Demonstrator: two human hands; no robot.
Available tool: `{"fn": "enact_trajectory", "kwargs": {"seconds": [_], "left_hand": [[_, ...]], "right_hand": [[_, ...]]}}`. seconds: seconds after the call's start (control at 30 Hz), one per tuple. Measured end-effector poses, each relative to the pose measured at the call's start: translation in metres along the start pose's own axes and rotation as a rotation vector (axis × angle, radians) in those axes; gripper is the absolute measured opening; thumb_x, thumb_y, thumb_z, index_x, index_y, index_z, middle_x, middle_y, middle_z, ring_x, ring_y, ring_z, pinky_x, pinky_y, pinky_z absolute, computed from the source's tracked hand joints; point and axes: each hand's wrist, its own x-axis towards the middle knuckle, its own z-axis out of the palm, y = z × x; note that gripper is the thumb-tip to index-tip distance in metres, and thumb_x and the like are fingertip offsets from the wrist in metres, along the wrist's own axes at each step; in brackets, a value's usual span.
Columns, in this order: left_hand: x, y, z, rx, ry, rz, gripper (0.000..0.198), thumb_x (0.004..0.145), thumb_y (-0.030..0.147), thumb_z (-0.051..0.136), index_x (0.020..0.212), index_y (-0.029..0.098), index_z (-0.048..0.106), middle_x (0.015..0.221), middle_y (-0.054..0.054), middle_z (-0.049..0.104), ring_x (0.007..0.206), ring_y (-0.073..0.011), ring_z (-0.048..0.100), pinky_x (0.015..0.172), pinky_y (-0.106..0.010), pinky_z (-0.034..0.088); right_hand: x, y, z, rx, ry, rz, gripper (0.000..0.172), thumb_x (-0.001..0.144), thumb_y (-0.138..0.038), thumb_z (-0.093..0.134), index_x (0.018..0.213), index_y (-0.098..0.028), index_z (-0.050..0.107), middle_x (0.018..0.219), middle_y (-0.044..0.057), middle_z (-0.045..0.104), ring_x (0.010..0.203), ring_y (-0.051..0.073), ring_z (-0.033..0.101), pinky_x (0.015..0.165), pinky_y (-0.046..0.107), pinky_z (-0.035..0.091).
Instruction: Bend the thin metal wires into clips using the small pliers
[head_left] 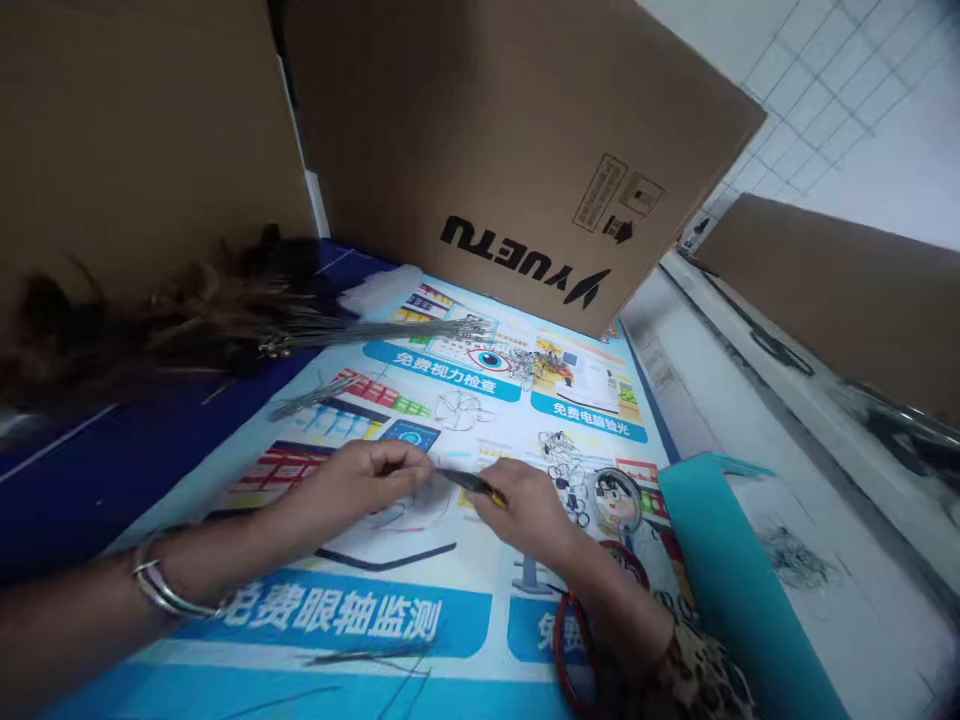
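My left hand (386,478) is closed in a pinch over the middle of the printed sheet. A thin wire (409,515), faint and curved, runs from its fingertips. My right hand (521,505) is wrapped round a pair of pliers (466,481) with dark jaws and a bit of yellow on the handle. The pliers' tip points left and meets the left fingertips; blur hides whether the jaws are on the wire. Just beyond the hands lies a bent wire shape (459,410). Small dark wire pieces (566,470) lie past the right hand.
Bundled straight wires (375,332) lie at the back left beside brown feathery material (187,310). A large cardboard box (517,150) stands behind. Right of my hands are a round coil (616,500), red handles (574,650) and a teal box (739,580). Loose wires (367,655) lie in front.
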Motion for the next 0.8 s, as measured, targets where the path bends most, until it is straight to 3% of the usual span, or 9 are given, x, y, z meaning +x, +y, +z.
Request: {"fn": "enact_trajectory", "kwargs": {"seconds": [0.3,0.8], "left_hand": [[0.0,0.0027,0.0009,0.045,-0.004,0.098,0.03,0.078,0.046,0.06,0.073,0.017,0.066,0.063,0.002,0.055,0.058,-0.0122,0.044,0.054,-0.023,0.037],[-0.0006,-0.0034,-0.0017,0.012,0.043,0.126,0.028,0.083,0.045,0.06,0.079,0.019,0.069,0.066,0.002,0.061,0.059,-0.0122,0.049,0.054,-0.022,0.04]], "right_hand": [[0.0017,-0.0023,-0.0013,0.124,-0.024,0.032,0.021,0.09,-0.029,0.06,0.071,-0.019,0.056,0.072,-0.002,0.056,0.07,0.012,0.054,0.061,0.021,0.033],[0.0016,-0.0058,-0.0051,0.029,-0.031,0.054,0.019,0.091,-0.032,0.06,0.076,-0.019,0.059,0.077,0.0,0.06,0.076,0.013,0.056,0.065,0.022,0.036]]}}
